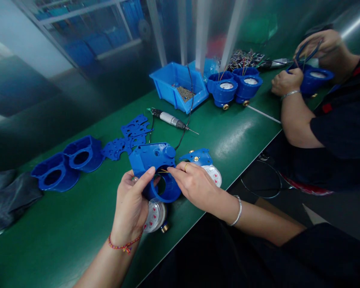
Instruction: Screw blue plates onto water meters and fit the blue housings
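My left hand (131,202) is wrapped round the side of a blue plastic water meter housing (147,158), thumb on its rim. The housing is tilted, its round opening facing me. At that opening, the fingertips of my right hand (195,185) pinch thin yellow wires (163,171). Just below the housing, beside my left palm, is a round meter dial (153,219) with red marks and a brass fitting (165,228). Another meter dial (213,175) and a blue plate (204,155) with brass parts lie behind my right hand.
An electric screwdriver (169,119) with a cable lies beyond the housing. A blue bin (180,86) holds small screws. Blue plates (135,130) and two housings (55,174) stand left; two assembled meters (225,90) stand right. A co-worker's hands (288,82) work at far right.
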`<state>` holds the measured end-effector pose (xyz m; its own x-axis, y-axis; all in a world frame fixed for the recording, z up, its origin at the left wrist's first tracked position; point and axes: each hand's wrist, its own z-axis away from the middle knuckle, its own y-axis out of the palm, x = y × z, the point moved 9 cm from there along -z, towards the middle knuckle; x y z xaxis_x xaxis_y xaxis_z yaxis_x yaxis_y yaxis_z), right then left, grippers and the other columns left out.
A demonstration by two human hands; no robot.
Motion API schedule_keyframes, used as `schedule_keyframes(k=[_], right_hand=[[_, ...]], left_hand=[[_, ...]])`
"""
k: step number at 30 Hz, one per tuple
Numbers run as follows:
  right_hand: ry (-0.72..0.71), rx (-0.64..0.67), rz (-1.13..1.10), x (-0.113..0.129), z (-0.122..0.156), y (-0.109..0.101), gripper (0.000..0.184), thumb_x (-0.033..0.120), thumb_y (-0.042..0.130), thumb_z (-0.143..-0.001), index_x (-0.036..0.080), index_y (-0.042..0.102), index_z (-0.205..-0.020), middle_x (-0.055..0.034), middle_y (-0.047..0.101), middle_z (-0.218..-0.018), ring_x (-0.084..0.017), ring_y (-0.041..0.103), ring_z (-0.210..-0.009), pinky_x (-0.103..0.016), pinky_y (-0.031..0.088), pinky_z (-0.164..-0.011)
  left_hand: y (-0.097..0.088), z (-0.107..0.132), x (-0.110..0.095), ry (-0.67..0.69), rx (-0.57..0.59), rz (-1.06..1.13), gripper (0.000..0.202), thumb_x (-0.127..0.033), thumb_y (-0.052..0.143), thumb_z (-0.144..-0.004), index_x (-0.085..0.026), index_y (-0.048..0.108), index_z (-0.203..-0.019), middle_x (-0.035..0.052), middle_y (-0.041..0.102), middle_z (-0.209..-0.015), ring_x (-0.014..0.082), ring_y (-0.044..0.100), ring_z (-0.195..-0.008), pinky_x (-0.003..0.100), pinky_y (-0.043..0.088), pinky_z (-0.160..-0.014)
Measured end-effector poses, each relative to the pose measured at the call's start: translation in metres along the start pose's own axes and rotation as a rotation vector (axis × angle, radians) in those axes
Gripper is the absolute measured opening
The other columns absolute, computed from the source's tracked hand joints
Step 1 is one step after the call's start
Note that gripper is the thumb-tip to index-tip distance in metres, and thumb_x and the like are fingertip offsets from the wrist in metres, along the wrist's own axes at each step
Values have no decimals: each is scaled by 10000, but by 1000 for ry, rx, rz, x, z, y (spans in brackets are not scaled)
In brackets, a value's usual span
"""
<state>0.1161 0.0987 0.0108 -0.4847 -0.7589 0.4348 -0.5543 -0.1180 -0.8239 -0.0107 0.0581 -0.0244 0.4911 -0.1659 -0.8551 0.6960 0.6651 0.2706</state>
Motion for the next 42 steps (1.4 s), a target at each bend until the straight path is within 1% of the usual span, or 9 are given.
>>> schedule_keyframes(k=[3, 7, 10, 14, 21, 26, 32, 38, 42], right_hand=[[-21, -30, -7, -1, 0, 0, 205, 164, 486, -926, 119, 664, -1018, -59, 668, -853, -132, 611, -770, -236, 494, -743], [-26, -82, 50, 0, 2, -3, 189, 167, 498, -914, 130, 684, -919, -69, 677, -858, -158, 616, -791, -264, 492, -739], [-32, -112, 107, 2, 3, -7, 177, 164, 514, -899, 135, 688, -904, -71, 674, -837, -167, 613, -779, -273, 481, -709], [-42, -148, 181, 4, 3, -12, 188, 155, 506, -901, 151, 693, -884, -57, 666, -795, -149, 604, -749, -261, 452, -672], [-120, -210, 304, 11, 4, -16, 195, 140, 502, -897, 146, 691, -848, -47, 659, -737, -149, 566, -662, -284, 389, -586], [-187, -217, 367, 15, 1, -17, 178, 118, 523, -869, 145, 681, -790, -32, 638, -675, -153, 544, -616, -291, 354, -554], [-174, -203, 387, 14, -1, -19, 192, 139, 515, -871, 149, 638, -724, -29, 592, -638, -143, 516, -587, -281, 326, -537], [-166, -174, 374, 14, -1, -16, 227, 139, 484, -881, 160, 588, -681, -32, 573, -630, -140, 511, -577, -277, 324, -537], [-161, -189, 374, 14, -1, -18, 233, 133, 480, -872, 167, 560, -655, -34, 566, -621, -148, 515, -562, -282, 319, -523]], left_hand=[[-1, 0, 1, -10, 10, 3, 433, -225, 871, -499, -139, 597, -823, -26, 624, -740, 96, 553, -642, 257, 490, -690], [1, 1, 0, -1, 28, -13, 431, -230, 869, -506, -142, 592, -824, -24, 627, -745, 101, 558, -658, 255, 485, -698], [2, 3, -1, -8, 23, -22, 457, -233, 874, -486, -145, 583, -827, -24, 631, -750, 112, 564, -676, 265, 486, -710], [1, 6, 0, -40, -3, -14, 465, -216, 872, -473, -162, 569, -821, -20, 644, -784, 143, 597, -745, 300, 492, -765], [2, 9, -2, -41, -3, 0, 441, -198, 861, -490, -172, 565, -817, -11, 661, -802, 167, 620, -805, 312, 504, -783], [7, 10, 1, -50, 44, 21, 412, -199, 860, -518, -156, 585, -822, -9, 656, -797, 143, 610, -771, 299, 510, -786], [12, 14, 2, -51, 71, 37, 402, -216, 860, -532, -150, 595, -826, 9, 667, -827, 146, 608, -753, 322, 535, -775], [11, 15, 5, -59, 51, 31, 420, -221, 860, -528, -151, 595, -847, 3, 668, -833, 151, 612, -779, 316, 532, -773], [12, 15, 6, -61, 29, 35, 431, -210, 860, -512, -154, 584, -839, 4, 668, -835, 159, 616, -789, 321, 530, -775]])
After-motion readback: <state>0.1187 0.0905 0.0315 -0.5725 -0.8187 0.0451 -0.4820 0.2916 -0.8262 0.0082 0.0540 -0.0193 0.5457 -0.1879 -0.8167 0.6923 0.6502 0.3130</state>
